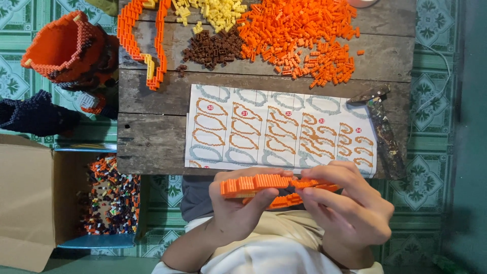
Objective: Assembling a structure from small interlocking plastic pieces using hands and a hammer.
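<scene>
- Both hands meet low in my view, just in front of the table edge, sharing one curved orange brick strip (264, 183).
- My left hand (236, 210) grips the strip's left end, thumb pressed up against its underside and fingers curled behind it.
- My right hand (350, 205) pinches the strip's right end, fingers bent over the top; a second orange layer shows beneath, between the two hands.
- Just beyond the strip lies a printed instruction sheet (281, 129) flat on the wooden table (147, 109), showing rows of orange curved outlines.
- Right of the sheet, a dark metal tool (383, 127) rests at the table's edge, its tip touching the paper's corner.
- Left of me on the tiled floor, an open cardboard box (30, 198) holds a blue tray of mixed bricks (109, 195).
- Farther up the table, loose orange bricks (299, 38) spread wide, with a brown pile (213, 48) and a yellow pile (218, 11) beside them.
- At the far left, long curved orange strips (139, 35) lie on the table, and a partly built orange model (68, 48) stands off its edge.
</scene>
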